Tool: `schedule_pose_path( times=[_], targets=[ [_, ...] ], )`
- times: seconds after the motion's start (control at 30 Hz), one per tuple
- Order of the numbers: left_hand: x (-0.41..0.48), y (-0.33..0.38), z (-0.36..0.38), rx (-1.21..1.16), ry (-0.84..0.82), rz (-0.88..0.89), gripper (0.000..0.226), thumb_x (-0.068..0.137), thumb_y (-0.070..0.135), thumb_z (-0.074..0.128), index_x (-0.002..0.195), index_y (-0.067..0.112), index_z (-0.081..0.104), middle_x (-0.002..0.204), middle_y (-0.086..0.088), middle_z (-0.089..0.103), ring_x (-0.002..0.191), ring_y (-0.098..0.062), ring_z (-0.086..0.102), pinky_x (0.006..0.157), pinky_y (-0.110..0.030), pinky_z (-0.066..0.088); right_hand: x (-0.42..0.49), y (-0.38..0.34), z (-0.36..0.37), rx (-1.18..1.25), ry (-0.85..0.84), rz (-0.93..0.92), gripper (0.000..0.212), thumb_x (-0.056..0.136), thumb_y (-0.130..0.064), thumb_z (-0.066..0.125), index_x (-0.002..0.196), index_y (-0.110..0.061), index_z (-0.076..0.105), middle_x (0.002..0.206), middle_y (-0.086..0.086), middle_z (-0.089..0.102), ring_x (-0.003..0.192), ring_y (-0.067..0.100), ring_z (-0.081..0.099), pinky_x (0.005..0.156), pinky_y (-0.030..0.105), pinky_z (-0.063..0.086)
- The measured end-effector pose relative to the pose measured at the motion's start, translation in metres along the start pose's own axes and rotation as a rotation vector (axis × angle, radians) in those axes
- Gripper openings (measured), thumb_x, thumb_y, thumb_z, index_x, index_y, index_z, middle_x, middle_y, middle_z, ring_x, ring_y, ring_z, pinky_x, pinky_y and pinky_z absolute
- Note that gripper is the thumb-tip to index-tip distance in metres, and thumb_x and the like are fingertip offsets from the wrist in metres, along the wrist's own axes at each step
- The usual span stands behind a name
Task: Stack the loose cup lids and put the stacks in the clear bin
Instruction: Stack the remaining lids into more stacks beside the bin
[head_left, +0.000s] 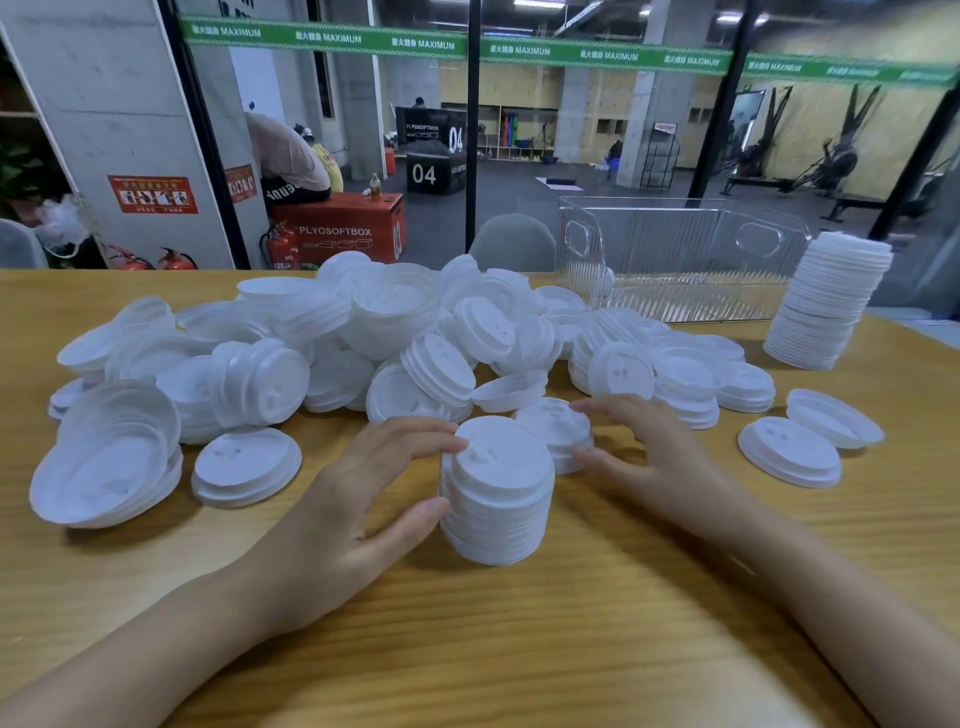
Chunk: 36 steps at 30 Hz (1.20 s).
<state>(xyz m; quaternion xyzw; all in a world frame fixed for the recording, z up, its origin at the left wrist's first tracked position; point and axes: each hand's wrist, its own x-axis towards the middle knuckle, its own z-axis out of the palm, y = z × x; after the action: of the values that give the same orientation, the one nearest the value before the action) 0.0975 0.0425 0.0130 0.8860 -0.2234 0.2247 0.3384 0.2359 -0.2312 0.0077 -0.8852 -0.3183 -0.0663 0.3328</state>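
Observation:
A short stack of white cup lids (498, 493) stands on the wooden table (519, 649) in front of me. My left hand (374, 493) grips it from the left, fingertips on the top rim and thumb against the side. Just behind the stack lies a loose lid (553, 428). My right hand (649, 452), blurred, pinches that lid's right edge between fingers and thumb. A big heap of loose lids (389, 322) fills the middle of the table. The clear bin (675, 249) stands at the back right, apart from both hands.
A tall leaning stack of lids (826, 301) stands on the table right of the bin. Two separate lids (789, 452) lie at the right, and several nested upturned lids (104, 467) at the left. A glass wall runs behind the table's far edge.

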Motion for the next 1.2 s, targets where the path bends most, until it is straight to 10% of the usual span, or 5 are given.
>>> schedule_pose_path(
  times=[0.6,0.77,1.2],
  targets=[
    [0.0,0.0,0.0,-0.009,0.007,0.001,0.036,0.093,0.036,0.055,0.129,0.029,0.056,0.135,0.018,0.051,0.131,-0.007,0.047,0.105,-0.011,0.031,0.008,0.001,0.007,-0.051,-0.036,-0.018,0.038,0.082,-0.048,0.072,0.115,-0.053,0.053,0.123,-0.027,0.053,0.119,0.007,0.043,0.104,0.03,0.035],
    [0.0,0.0,0.0,-0.005,0.003,-0.006,0.037,0.093,0.036,0.055,0.129,0.026,0.057,0.134,0.017,0.052,0.129,-0.007,0.049,0.102,-0.012,0.035,0.004,-0.004,0.001,0.119,0.11,-0.01,0.031,0.081,-0.036,0.076,0.106,-0.047,0.062,0.119,-0.021,0.061,0.113,-0.009,0.051,0.093,0.005,0.034],
    [0.001,0.0,0.001,-0.009,0.013,0.014,0.037,0.093,0.033,0.056,0.128,0.024,0.057,0.133,0.014,0.054,0.127,-0.01,0.051,0.101,-0.014,0.037,-0.004,-0.01,-0.009,0.282,0.15,0.165,0.02,0.084,-0.035,0.075,0.103,-0.038,0.069,0.098,-0.017,0.064,0.083,-0.006,0.062,0.073,0.008,0.042]
  ],
)
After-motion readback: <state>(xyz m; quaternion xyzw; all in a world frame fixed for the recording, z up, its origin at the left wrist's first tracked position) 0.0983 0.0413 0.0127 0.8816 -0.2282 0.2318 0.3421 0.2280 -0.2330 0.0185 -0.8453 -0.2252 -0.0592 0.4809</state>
